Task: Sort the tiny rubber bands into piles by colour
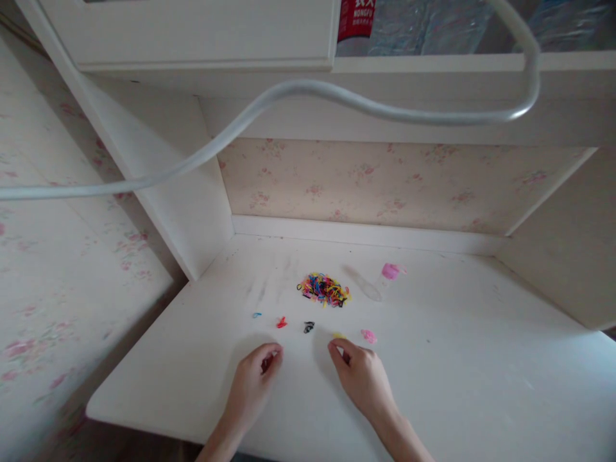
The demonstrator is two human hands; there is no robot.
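Note:
A heap of small coloured rubber bands [323,289] lies on the white desk [457,372]. In front of it sit small sorted groups in a row: blue [256,315], red [282,323], black [308,327], yellow [339,335] and pink [368,335]. My left hand [254,382] rests on the desk below the red group, fingers curled in a loose pinch. My right hand [362,377] lies palm down with its fingertips touching the yellow group, fingers together.
A clear small bottle with a pink cap [380,281] lies on its side right of the heap. A grey cable [337,96] hangs across the view. A shelf above holds a water bottle [356,19]. Floral wallpaper [385,183] backs the desk.

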